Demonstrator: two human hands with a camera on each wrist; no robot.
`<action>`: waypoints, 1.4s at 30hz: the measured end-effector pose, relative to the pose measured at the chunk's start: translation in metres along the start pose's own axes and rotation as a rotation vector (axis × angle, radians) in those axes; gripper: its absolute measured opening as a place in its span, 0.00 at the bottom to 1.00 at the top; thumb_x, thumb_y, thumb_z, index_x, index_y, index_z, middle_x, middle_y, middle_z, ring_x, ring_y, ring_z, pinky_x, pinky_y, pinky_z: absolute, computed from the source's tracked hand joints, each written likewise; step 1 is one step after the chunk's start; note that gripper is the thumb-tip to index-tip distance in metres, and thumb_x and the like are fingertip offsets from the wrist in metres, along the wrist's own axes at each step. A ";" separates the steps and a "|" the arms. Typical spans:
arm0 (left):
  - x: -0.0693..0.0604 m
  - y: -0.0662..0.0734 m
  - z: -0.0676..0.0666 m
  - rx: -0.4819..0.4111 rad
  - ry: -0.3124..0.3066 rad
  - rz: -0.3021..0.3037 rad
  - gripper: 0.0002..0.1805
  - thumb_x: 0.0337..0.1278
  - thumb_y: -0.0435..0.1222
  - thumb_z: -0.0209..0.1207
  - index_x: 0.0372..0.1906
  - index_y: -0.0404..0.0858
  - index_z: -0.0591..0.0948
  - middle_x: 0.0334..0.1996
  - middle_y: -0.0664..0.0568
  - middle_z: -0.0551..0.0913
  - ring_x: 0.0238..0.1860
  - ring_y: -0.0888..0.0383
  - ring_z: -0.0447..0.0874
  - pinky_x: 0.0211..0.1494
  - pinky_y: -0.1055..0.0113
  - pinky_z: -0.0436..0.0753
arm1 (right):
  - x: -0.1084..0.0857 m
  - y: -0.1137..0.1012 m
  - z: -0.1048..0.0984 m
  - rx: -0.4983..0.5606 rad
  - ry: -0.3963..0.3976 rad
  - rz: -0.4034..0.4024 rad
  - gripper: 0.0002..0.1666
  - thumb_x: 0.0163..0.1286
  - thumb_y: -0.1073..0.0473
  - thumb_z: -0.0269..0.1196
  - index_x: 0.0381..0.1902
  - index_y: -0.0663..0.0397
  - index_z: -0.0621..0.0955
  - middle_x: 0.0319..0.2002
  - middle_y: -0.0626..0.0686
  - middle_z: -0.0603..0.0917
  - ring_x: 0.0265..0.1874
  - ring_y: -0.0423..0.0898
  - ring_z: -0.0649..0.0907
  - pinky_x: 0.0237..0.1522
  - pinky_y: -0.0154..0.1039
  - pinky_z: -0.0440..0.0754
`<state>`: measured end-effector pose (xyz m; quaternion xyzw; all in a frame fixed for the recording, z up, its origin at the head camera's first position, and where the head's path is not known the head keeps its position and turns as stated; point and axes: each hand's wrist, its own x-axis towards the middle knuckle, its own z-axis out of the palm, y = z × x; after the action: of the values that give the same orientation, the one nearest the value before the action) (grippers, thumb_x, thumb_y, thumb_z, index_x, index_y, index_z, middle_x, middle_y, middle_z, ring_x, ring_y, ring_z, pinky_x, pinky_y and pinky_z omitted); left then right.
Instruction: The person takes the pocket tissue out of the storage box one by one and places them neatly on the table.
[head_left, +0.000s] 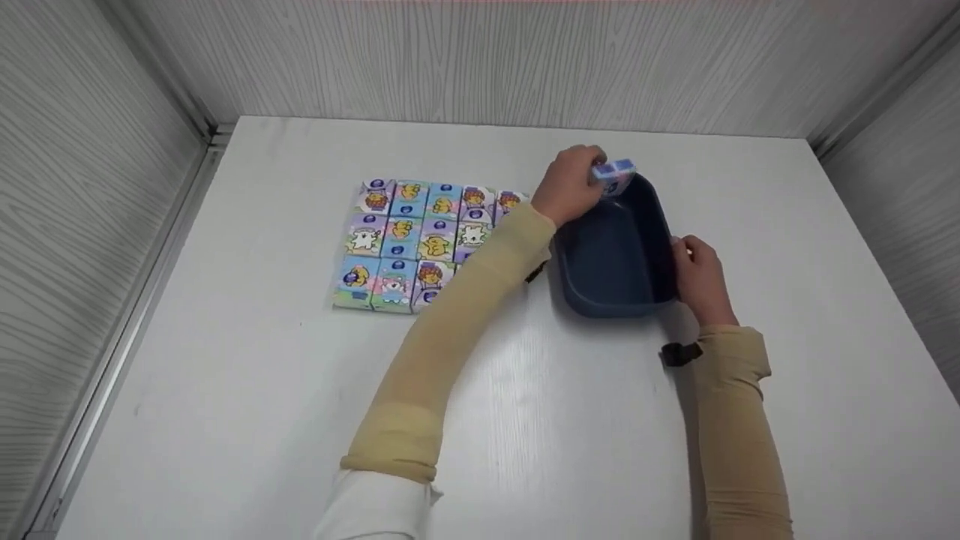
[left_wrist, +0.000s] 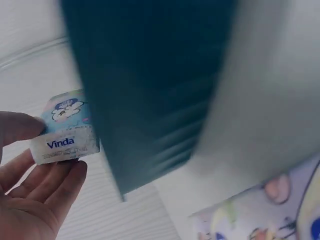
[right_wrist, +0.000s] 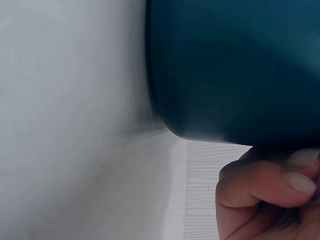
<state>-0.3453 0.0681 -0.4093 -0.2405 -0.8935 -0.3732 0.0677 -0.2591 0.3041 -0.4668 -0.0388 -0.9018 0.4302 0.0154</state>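
My left hand (head_left: 571, 184) pinches a small tissue pack (head_left: 615, 175) over the far end of a dark blue bin (head_left: 609, 259). In the left wrist view the pack (left_wrist: 65, 131) shows a white cartoon animal on light blue and the word Vinda, with the thumb above and fingers below. At the bin's right side, my right hand (head_left: 701, 277) holds the wall with curled fingers; the right wrist view shows the hand (right_wrist: 270, 192) against the bin's outside, its exact grip partly hidden. Left of the bin lie several tissue packs (head_left: 401, 240) in tidy rows, partly covered by my left forearm.
The white table (head_left: 225, 390) carries the bin and the packs. Grey wood-grain panels (head_left: 480, 67) stand behind it and along both sides. A black strap piece (head_left: 681, 354) sits at the right wrist.
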 end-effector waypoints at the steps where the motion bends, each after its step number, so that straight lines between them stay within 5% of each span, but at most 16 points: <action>1: 0.000 0.003 -0.006 -0.041 0.022 0.023 0.17 0.63 0.32 0.55 0.55 0.35 0.77 0.51 0.47 0.78 0.50 0.59 0.74 0.52 0.74 0.71 | 0.001 -0.001 -0.002 0.001 0.007 0.000 0.27 0.76 0.41 0.43 0.35 0.60 0.70 0.26 0.54 0.71 0.20 0.41 0.74 0.19 0.36 0.74; 6: -0.003 0.018 -0.038 -0.136 0.113 0.139 0.17 0.63 0.34 0.56 0.55 0.35 0.77 0.51 0.47 0.77 0.49 0.61 0.73 0.50 0.78 0.70 | 0.005 -0.004 -0.011 0.006 0.038 -0.002 0.26 0.76 0.42 0.42 0.36 0.60 0.71 0.27 0.53 0.71 0.21 0.41 0.73 0.20 0.35 0.73; 13: -0.030 0.051 -0.072 -0.046 0.150 0.313 0.20 0.65 0.40 0.55 0.58 0.35 0.75 0.50 0.48 0.74 0.47 0.62 0.73 0.51 0.80 0.68 | 0.006 -0.006 -0.026 0.023 0.079 0.011 0.28 0.76 0.40 0.42 0.38 0.60 0.72 0.26 0.52 0.72 0.20 0.41 0.73 0.20 0.34 0.73; 19: -0.089 0.064 -0.077 0.210 0.206 0.512 0.19 0.67 0.36 0.51 0.59 0.32 0.75 0.49 0.46 0.75 0.49 0.60 0.77 0.54 0.80 0.70 | 0.003 0.000 -0.024 -0.003 0.081 -0.008 0.29 0.76 0.41 0.41 0.38 0.61 0.73 0.24 0.52 0.72 0.18 0.40 0.74 0.19 0.35 0.74; 26: -0.159 0.051 -0.061 0.438 0.213 0.682 0.16 0.67 0.34 0.52 0.55 0.32 0.78 0.47 0.44 0.79 0.48 0.55 0.81 0.53 0.71 0.77 | 0.002 0.000 -0.013 -0.015 0.047 -0.007 0.29 0.76 0.40 0.41 0.39 0.61 0.73 0.24 0.52 0.72 0.18 0.40 0.74 0.18 0.36 0.74; 29: -0.183 0.039 -0.054 0.540 0.155 0.707 0.13 0.67 0.32 0.53 0.52 0.34 0.79 0.44 0.45 0.79 0.46 0.55 0.81 0.53 0.70 0.77 | 0.001 0.000 -0.009 -0.007 0.022 0.000 0.29 0.76 0.40 0.41 0.39 0.61 0.73 0.24 0.52 0.72 0.17 0.40 0.74 0.17 0.36 0.74; 33: -0.208 0.022 -0.043 0.705 -0.004 0.734 0.11 0.65 0.30 0.56 0.50 0.37 0.78 0.43 0.46 0.78 0.48 0.54 0.79 0.55 0.66 0.77 | 0.000 -0.001 -0.007 -0.007 0.002 0.012 0.29 0.76 0.40 0.41 0.40 0.62 0.73 0.26 0.53 0.72 0.19 0.41 0.74 0.18 0.36 0.75; 38: -0.227 0.008 -0.026 0.837 -0.190 0.748 0.12 0.62 0.31 0.59 0.49 0.39 0.77 0.46 0.47 0.77 0.52 0.52 0.76 0.57 0.62 0.76 | -0.001 -0.002 -0.005 -0.013 -0.003 0.014 0.29 0.76 0.40 0.41 0.40 0.61 0.72 0.28 0.54 0.73 0.21 0.41 0.75 0.19 0.35 0.75; 42: -0.237 0.001 -0.014 0.921 -0.267 0.737 0.10 0.62 0.30 0.59 0.48 0.40 0.78 0.45 0.47 0.76 0.49 0.52 0.75 0.55 0.62 0.78 | -0.001 -0.002 -0.002 -0.016 -0.019 0.003 0.28 0.76 0.41 0.41 0.40 0.62 0.72 0.28 0.55 0.72 0.21 0.41 0.74 0.20 0.35 0.75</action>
<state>-0.1378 -0.0309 -0.4695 -0.5248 -0.8219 0.1333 0.1769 -0.2576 0.3042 -0.4637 -0.0360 -0.9052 0.4234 0.0058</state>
